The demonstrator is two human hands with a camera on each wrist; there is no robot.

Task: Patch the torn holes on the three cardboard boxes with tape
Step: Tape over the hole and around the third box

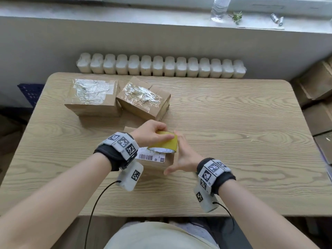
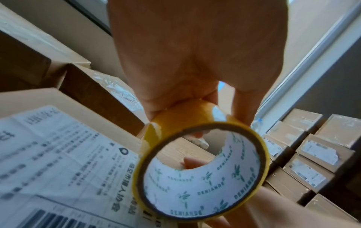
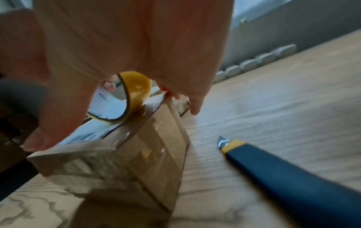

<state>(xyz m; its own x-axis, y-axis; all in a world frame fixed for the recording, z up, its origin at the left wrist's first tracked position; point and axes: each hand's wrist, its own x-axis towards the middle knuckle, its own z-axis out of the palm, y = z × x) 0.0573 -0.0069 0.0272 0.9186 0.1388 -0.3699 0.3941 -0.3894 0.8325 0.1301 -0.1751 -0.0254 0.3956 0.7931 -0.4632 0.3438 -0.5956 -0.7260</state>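
Both forearms enter from the near edge, each wearing a black wrist band with marker blocks. Right hand (image 1: 181, 155): fingers straight and slightly apart, laid flat against the right side of the near cardboard box (image 1: 158, 161), thumb at its near right corner. This box sits on the wooden surface (image 1: 242, 141) at centre and carries a white shipping label (image 1: 150, 156) with a barcode on its top face. Left hand (image 1: 152, 133): fingers curled over the yellow tape roll (image 1: 164, 142), clamped on its outer band; the roll stands on edge on the box top, near the right edge. A blue utility knife (image 3: 293, 174) with a yellow collar lies on the surface just right of the box, blade tip exposed. Further back, left of centre, two more cardboard boxes (image 1: 91, 97) (image 1: 143, 99) stand touching, their tops covered with wrinkled clear tape. Beyond the far edge stands a white radiator (image 1: 161, 66), and above it a windowsill (image 1: 125, 15).
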